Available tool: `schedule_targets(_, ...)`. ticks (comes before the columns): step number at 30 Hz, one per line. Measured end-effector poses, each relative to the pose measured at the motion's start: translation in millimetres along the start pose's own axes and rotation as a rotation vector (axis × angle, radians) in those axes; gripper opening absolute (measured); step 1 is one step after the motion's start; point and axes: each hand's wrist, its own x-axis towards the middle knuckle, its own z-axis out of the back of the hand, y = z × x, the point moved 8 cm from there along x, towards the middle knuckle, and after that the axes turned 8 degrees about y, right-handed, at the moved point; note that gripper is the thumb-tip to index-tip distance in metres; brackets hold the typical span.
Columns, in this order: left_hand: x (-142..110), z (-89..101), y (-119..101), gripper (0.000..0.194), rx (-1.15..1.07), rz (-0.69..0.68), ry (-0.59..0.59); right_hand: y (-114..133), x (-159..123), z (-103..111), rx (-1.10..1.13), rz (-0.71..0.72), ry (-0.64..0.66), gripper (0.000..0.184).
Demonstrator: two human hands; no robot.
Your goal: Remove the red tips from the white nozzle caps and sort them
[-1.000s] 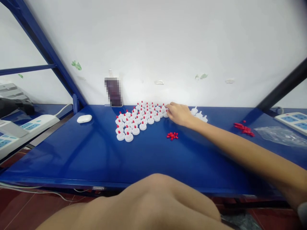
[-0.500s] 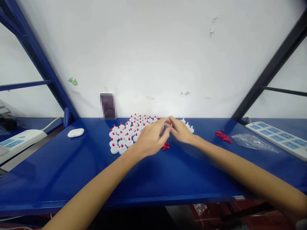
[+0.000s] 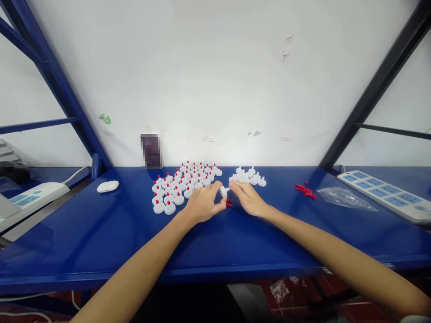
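My left hand (image 3: 205, 202) grips a white nozzle cap (image 3: 222, 192) by its round base, with the spout pointing right. My right hand (image 3: 248, 197) is closed at the spout's end, fingertips pinched together; whatever they hold is hidden. Just below the nozzle cap lies a small pile of red tips (image 3: 229, 203), partly covered by my left thumb. To the left, several white caps with red tips (image 3: 178, 197) stand upright in rows. Behind my right hand is a group of white caps with bare spouts (image 3: 257, 179).
More red tips (image 3: 305, 191) lie scattered on the right of the blue table (image 3: 202, 251). Beside them are a clear plastic bag (image 3: 345, 198) and a power strip (image 3: 384, 193). A white oval case (image 3: 107, 186) sits at left, and a pixelated dark rectangle (image 3: 151, 151) leans at the wall.
My hands have moved apart slightly and lower, so the white nozzle cap between them shows. The bare-spout caps behind are now less covered. The view has shifted a little.
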Motion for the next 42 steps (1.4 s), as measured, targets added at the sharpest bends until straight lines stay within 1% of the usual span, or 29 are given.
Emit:
schedule_targets(2, -3, 1.6, -1, 0.024, 0.059, -0.019, -0.020, -3, -1, -4, 0.125, -0.026, 0.029, 0.047)
schedule_targets(5, -5, 3.0, -1, 0.026, 0.106, -0.020, -0.034, -11, -1, -13, 0.313, -0.083, 0.107, 0.048)
schedule_targets(7, -6, 3.5, 0, 0.028, 0.105, -0.009, -0.036, -15, -1, -18, 0.383, -0.101, 0.137, 0.049)
schedule_targets(12, -3, 2.4, -1, 0.025, 0.040, 0.020, -0.040, -10, -3, -20, 0.440, -0.096, 0.093, 0.049)
schedule_targets(14, -1, 2.6, -4, 0.025, -0.069, -0.008, -0.066, -6, -3, -21, 0.503, -0.110, 0.064, 0.049)
schedule_targets(16, 3, 0.5, -5, 0.034, -0.290, -0.042, -0.069, -2, -3, -23, 0.590, -0.122, 0.022, 0.050)
schedule_targets(18, 7, -5.9, -5, 0.044, -0.572, -0.053, -0.024, 1, -1, -24, 0.651, -0.112, -0.021, 0.051)
schedule_targets(20, 10, -14.9, -3, 0.050, -0.833, -0.023, 0.045, 5, 1, -24, 0.653, -0.080, -0.053, 0.051)
schedule_targets(23, 11, -29.9, -5, 0.054, -1.196, 0.055, 0.196, 11, -2, -22, 0.547, -0.037, -0.081, 0.051)
schedule_targets(25, 8, -39.2, -14, 0.055, -1.404, 0.088, 0.363, 18, -7, -16, 0.353, 0.013, -0.107, 0.050)
schedule_targets(26, 5, -42.4, -19, 0.056, -1.472, 0.091, 0.458, 24, -10, -12, 0.219, 0.060, -0.112, 0.050)
schedule_targets(28, -2, -46.1, -29, 0.057, -1.534, 0.085, 0.630, 39, -16, -8, -0.075, 0.190, -0.093, 0.049)
schedule_targets(29, -5, -46.7, -32, 0.058, -1.540, 0.082, 0.687, 46, -19, -8, -0.190, 0.262, -0.058, 0.048)
schedule_targets(30, -7, -46.6, -32, 0.059, -1.539, 0.083, 0.717, 50, -20, -8, -0.278, 0.325, -0.032, 0.047)
schedule_targets(33, -9, -45.2, -30, 0.059, -1.537, 0.085, 0.734, 54, -21, -8, -0.437, 0.454, 0.015, 0.041)
schedule_targets(36, -10, -43.9, -28, 0.058, -1.556, 0.076, 0.747, 53, -20, -8, -0.520, 0.511, 0.024, 0.037)
schedule_targets(38, -11, -43.1, -26, 0.056, -1.556, 0.079, 0.741, 54, -21, -10, -0.535, 0.527, 0.024, 0.034)
schedule_targets(40, -9, -41.2, -22, 0.052, -1.539, 0.093, 0.682, 53, -22, -10, -0.491, 0.500, 0.024, 0.033)
schedule_targets(42, -5, -37.3, -15, 0.044, -1.510, 0.109, 0.556, 51, -21, -10, -0.407, 0.429, 0.021, 0.033)
